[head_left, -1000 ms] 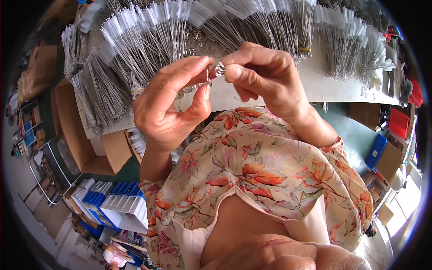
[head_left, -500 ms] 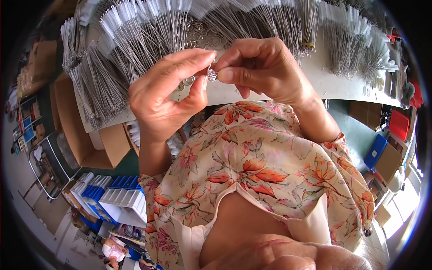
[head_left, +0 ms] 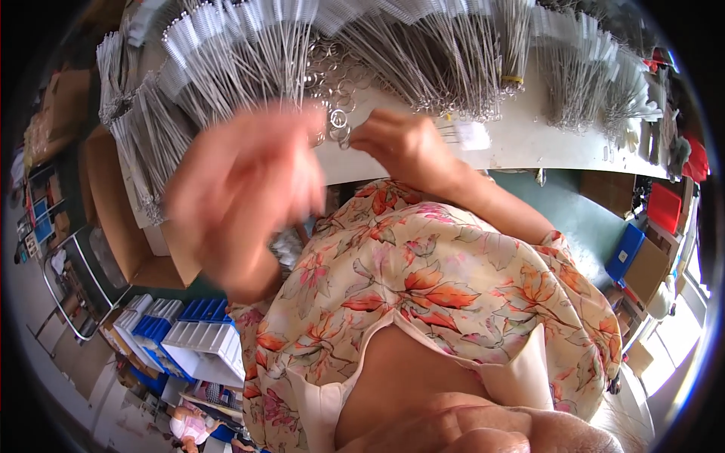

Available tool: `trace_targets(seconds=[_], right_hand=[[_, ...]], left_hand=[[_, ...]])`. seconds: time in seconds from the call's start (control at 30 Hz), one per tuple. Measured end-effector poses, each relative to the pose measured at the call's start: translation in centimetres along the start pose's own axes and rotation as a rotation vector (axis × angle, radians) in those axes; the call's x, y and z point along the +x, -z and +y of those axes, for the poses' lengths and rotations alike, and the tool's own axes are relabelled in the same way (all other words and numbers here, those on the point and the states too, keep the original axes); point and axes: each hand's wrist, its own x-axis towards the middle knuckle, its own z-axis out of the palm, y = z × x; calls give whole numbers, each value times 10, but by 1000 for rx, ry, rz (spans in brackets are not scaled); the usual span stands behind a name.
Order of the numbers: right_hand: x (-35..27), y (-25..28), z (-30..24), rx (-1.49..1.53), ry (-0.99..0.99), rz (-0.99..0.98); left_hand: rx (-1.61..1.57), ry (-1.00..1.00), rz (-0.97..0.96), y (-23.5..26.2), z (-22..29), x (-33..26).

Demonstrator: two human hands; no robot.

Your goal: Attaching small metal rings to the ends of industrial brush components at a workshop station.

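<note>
Up close, right hand pinching small metal rings above white counter, left hand blurred, grip impossible to tell, wire brush bundles behind.

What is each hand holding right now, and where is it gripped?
The right hand pinches small silver metal rings by their rims at its fingertips. The left hand is motion-blurred; whether it holds anything cannot be told.

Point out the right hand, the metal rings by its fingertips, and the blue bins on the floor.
right hand (head_left: 404,147), head view, back of the hand.
metal rings (head_left: 339,121), head view, on one ring's rim.
blue bins (head_left: 200,311), head view, top edge.
</note>
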Motion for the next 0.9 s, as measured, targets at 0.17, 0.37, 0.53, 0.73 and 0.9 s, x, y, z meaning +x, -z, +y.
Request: trace_targets(seconds=[0.17, 0.37, 0.53, 0.73, 0.9], right_hand=[[-10, -19, 29, -219, 86, -182], [9, 7, 26, -148, 155, 77], [51, 44, 31, -391, -67, 172], [66, 45, 46, -639, -249, 50], [64, 51, 53, -569, -316, 84]], left_hand=[[-459, -183, -489, -37, 32, 5], [-419, -314, -134, -74, 44, 15], [-475, -358, -69, -81, 39, 5], [-412, -434, -135, -76, 27, -4], [-428, -278, -397, -49, 28, 16]])
